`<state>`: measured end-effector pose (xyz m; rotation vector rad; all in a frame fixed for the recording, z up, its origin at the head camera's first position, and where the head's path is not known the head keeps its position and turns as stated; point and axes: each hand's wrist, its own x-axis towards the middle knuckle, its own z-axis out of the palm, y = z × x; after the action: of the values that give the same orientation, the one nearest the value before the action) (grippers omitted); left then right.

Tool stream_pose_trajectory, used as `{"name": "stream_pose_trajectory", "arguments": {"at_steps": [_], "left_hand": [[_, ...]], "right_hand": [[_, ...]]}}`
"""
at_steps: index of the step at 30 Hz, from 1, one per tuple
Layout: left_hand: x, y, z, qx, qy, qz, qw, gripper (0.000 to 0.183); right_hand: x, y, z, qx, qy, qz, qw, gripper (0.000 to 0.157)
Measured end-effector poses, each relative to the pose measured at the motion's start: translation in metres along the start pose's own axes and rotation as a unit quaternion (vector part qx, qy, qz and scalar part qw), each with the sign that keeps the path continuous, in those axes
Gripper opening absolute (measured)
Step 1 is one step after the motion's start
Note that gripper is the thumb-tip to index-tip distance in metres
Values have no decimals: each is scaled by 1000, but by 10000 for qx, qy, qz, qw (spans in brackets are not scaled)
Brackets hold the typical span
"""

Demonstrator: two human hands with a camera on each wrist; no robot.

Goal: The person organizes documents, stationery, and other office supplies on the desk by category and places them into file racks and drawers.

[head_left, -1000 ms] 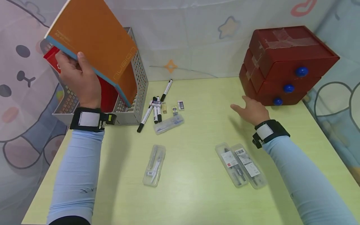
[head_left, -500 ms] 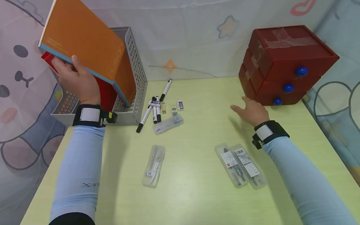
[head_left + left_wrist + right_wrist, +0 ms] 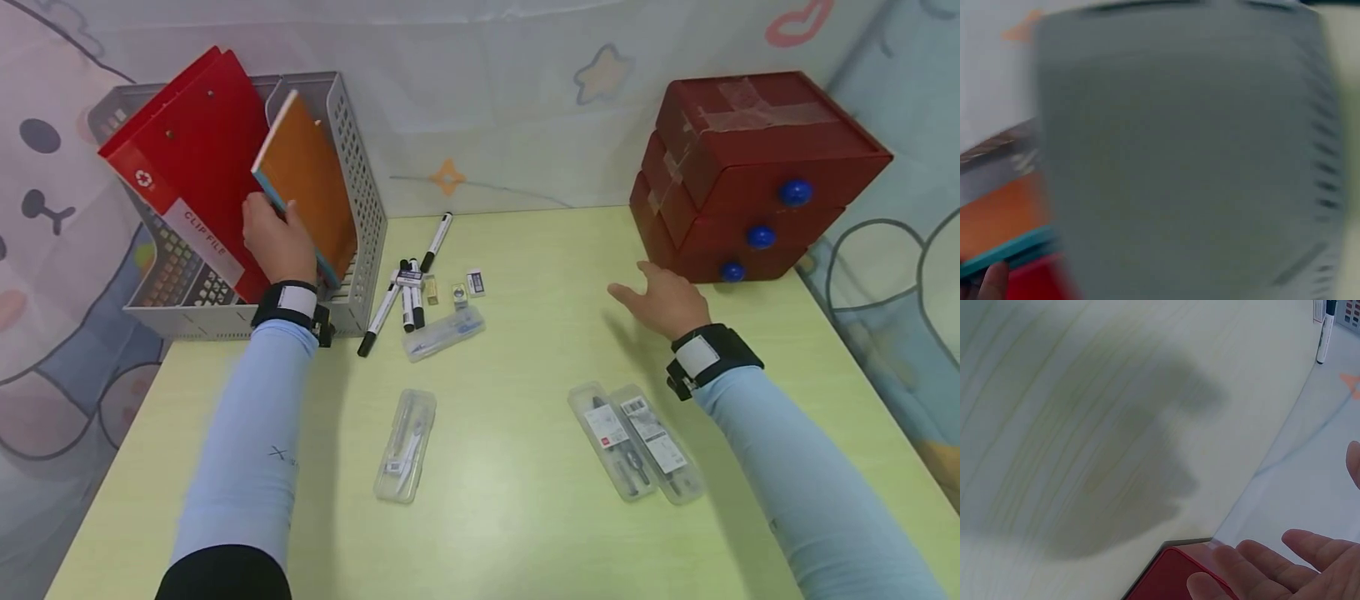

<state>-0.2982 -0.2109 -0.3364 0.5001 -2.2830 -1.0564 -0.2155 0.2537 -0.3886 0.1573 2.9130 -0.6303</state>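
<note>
My left hand holds an orange notebook by its blue spine edge, in the right part of a grey basket. In the left wrist view the thumb lies against that blue edge, and the basket wall fills most of the picture. Left of the hand a red clip file leans in the basket. My right hand hovers over the table with relaxed fingers, beside a dark red drawer box, holding nothing.
Several black-and-white markers, small eraser-like boxes and a clear pen case lie right of the basket. Another clear case sits front centre. Two labelled cases lie before the right arm.
My left hand has moved down and right, lowering the orange notebook into the basket's right part and uncovering the red clip file. The right hand stays in place.
</note>
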Motion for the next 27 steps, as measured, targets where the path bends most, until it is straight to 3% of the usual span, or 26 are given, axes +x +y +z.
{"name": "stream_pose_trajectory", "arguments": {"at_steps": [5, 27], "left_hand": [[-6, -22, 10, 777, -498, -546, 9942, 41], [6, -16, 16, 587, -650, -878, 9923, 39]], "right_hand": [[-2, -1, 1, -1, -59, -58, 10000, 92], [-2, 0, 4, -78, -174, -36, 9998, 88]]}}
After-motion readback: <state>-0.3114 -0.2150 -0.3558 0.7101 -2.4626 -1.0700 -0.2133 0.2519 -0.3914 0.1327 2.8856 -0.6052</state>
